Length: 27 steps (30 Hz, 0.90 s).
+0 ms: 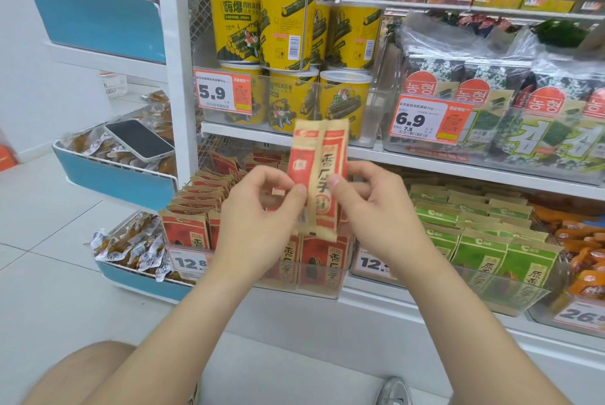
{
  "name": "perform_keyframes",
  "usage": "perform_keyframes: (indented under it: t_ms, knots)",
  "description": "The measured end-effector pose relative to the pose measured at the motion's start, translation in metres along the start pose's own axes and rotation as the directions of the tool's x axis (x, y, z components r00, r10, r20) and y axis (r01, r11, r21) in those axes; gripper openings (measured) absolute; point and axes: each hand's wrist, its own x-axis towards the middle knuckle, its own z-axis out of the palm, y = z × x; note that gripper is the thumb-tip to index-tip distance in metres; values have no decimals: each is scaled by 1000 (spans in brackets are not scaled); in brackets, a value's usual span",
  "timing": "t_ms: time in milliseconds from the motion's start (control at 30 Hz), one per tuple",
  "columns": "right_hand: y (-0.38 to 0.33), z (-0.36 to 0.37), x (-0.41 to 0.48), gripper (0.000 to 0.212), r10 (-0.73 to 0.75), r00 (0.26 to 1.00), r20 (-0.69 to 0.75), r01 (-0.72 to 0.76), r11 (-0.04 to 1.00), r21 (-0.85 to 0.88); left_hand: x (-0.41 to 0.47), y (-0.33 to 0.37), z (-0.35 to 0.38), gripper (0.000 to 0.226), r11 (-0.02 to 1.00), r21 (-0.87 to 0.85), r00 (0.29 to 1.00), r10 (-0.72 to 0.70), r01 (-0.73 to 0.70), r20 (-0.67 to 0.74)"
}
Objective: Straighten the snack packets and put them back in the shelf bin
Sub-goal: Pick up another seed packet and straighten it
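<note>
I hold one red snack packet point(317, 175) upright above the clear shelf bin point(322, 287), left hand point(258, 208) and right hand point(370, 205) each pinching one edge.

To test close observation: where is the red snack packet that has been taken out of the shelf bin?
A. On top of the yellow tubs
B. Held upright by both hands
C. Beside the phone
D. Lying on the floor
B: the left hand and right hand both pinch the red snack packet, which stands upright above the clear shelf bin.
</note>
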Motion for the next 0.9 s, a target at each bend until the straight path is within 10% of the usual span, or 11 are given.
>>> perform_keyframes:
  t_ms: [400, 700, 900]
  knots:
    - [-5, -8, -3, 69, 105, 983, 152, -132, 974, 184, 2, 0, -6, 26, 975, -162, 985, -139, 154, 100]
    - [-4, -10, -1, 60, 128, 975, 183, -185, 923, 336, 7, 5, -11, 25, 662, -603, 895, -357, 445, 268]
    - [-7, -6, -6, 55, 86, 990, 115, -112, 963, 246, -1, 5, -7, 34, 981, -122, 985, -138, 150, 102]
